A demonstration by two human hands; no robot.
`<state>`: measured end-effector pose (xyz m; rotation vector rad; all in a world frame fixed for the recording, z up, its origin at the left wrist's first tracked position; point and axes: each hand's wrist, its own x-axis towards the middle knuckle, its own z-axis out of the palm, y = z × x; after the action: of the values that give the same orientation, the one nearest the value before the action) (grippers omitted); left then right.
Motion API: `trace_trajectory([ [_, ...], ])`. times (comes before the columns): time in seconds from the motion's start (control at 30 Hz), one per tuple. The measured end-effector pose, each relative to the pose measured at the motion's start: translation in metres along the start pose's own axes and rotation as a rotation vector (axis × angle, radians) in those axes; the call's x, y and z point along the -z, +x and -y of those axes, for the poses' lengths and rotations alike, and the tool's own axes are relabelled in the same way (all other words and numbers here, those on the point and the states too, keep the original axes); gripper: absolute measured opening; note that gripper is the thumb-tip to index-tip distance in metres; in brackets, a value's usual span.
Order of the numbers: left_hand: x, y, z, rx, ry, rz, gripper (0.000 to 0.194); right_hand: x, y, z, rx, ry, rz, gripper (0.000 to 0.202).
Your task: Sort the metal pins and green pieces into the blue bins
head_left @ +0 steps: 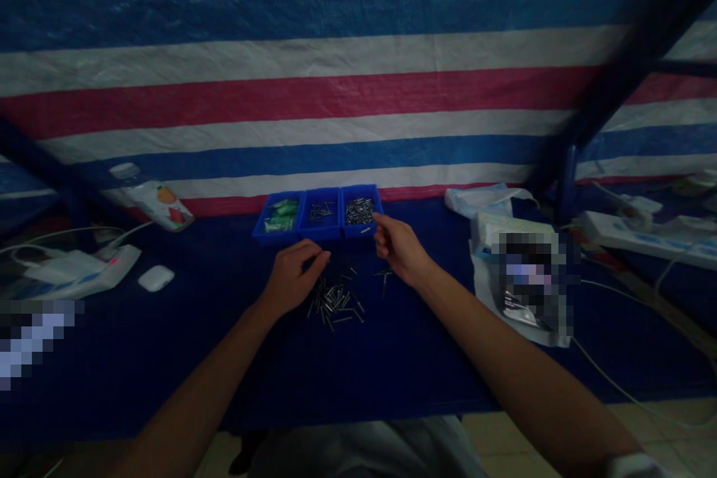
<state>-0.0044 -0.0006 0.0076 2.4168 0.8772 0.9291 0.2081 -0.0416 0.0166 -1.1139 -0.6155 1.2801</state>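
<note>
My left hand (295,274) is over the near-left side of a loose pile of thin metal screws or nails (333,300), its fingers drawn together; whatever they pinch is too small to make out. My right hand (396,243) is at the front right corner of the right blue bin (378,198), thumb and forefinger pinched on a small metal piece (367,230). That bin holds many small metal pieces (359,210). The middle bin holds a few thin pieces (321,212), and green packets (281,215) lie in the left one. More thin pieces (384,276) lie below my right hand.
A bottle (160,202), a white case (156,278) and a power strip (106,272) stand at the left. On the right are a tissue pack (512,228), a plastic bag (487,200), cables and another power strip (644,235). A striped sheet (336,97) hangs behind the table.
</note>
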Motion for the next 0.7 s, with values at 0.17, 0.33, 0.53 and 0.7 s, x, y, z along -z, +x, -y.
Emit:
trace_trajectory([
  [0.17, -0.001, 0.0, 0.0, -0.007, -0.003, 0.014, 0.032, 0.002, 0.004, -0.002, 0.018, -0.037, -0.052, 0.03],
  [0.33, -0.002, 0.0, -0.001, 0.003, -0.004, 0.02, 0.032, 0.001, 0.003, -0.003, -0.011, -0.013, -0.019, 0.034],
  [0.53, -0.003, 0.001, 0.004, 0.021, 0.038, 0.09, 0.026, -0.001, -0.006, -0.013, 0.303, -0.856, 0.14, 0.028],
  [0.7, -0.005, 0.0, 0.016, 0.033, 0.124, 0.227, 0.021, -0.005, -0.02, -0.026, 0.644, -1.507, 0.353, 0.029],
])
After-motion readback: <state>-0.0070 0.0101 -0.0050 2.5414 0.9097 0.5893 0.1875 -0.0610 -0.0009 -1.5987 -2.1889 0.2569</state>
